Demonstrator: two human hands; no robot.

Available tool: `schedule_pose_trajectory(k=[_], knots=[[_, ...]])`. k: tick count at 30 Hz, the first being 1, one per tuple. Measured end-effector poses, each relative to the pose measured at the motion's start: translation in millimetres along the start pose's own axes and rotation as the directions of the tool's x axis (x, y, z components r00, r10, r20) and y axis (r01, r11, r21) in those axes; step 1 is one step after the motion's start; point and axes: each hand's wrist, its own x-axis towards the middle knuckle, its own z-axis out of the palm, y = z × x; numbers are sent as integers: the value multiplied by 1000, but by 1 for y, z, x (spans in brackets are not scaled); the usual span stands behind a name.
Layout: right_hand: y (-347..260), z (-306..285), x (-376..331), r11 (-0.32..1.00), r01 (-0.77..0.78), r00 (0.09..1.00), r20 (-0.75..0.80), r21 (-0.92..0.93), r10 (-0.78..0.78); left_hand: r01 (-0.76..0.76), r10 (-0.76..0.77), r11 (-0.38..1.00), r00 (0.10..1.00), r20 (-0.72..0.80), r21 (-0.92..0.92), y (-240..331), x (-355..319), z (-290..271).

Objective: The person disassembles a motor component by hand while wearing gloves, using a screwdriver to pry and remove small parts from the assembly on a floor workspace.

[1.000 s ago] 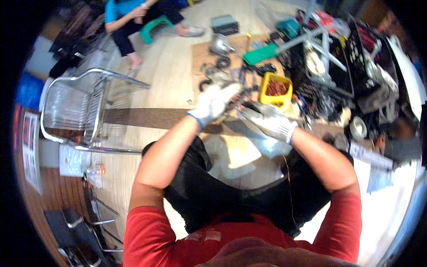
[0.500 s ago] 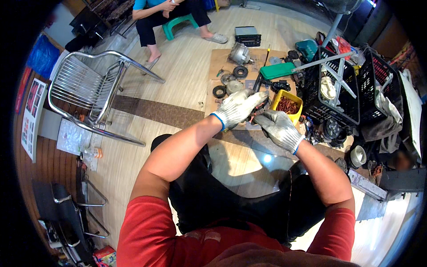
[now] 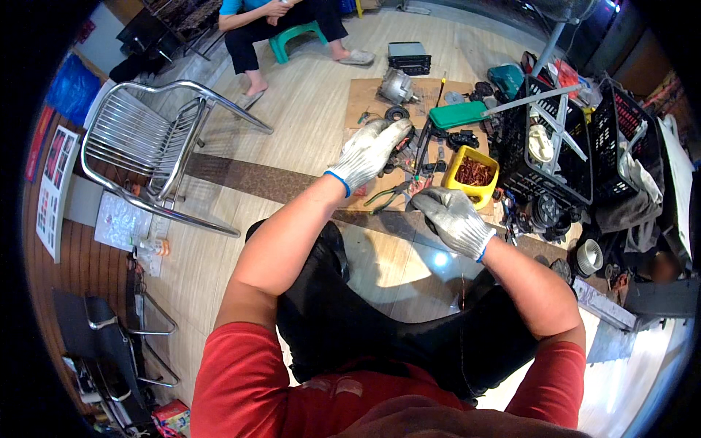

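Observation:
My left hand (image 3: 371,152), in a white knit glove with a blue cuff, is closed on a small dark part (image 3: 402,140) whose kind I cannot make out; the fingers cover most of it. Lower and to the right, my gloved right hand (image 3: 456,220) has its fingers pressed together, and what they hold, if anything, is hidden. Between the hands, green-handled pliers (image 3: 388,196) lie on the cardboard (image 3: 358,95). Just beyond my right hand stands a yellow container (image 3: 493,171) with copper-coloured pieces (image 3: 473,172) inside.
Farther off lie a silver motor housing (image 3: 398,87), a black ring (image 3: 396,114) and a green case (image 3: 457,114). Black crates (image 3: 558,182) crowd the right side. A metal chair (image 3: 157,150) stands at left. Another person sits on a green stool (image 3: 300,44) at the back.
My hands have come apart: the left moved left and away from me with the dark part, the right slightly toward me. The pliers between them now show.

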Motion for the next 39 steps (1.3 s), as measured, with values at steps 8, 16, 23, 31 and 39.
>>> schedule_pose_trajectory(k=[8, 16, 23, 31, 39], knots=[[-24, 7, -17, 985, -151, 957, 261, 90, 123, -148, 139, 979, 988, -67, -140, -62, 20, -10], [-40, -11, -14, 789, -585, 731, 544, 188, 412, -239, 239, 971, 970, -36, 10, -56, 15, -7], [-30, -17, -9, 584, -632, 769, 504, 510, 392, 77, -77, 997, 997, -21, 8, 8, -3, 9], [-22, -27, 12, 885, -291, 957, 122, 365, 264, -30, 54, 972, 994, 98, -232, -12, 9, 32], [-16, -21, 18, 958, -268, 964, 23, 106, 267, 155, -147, 970, 988, 56, -186, 1, 7, 35]])
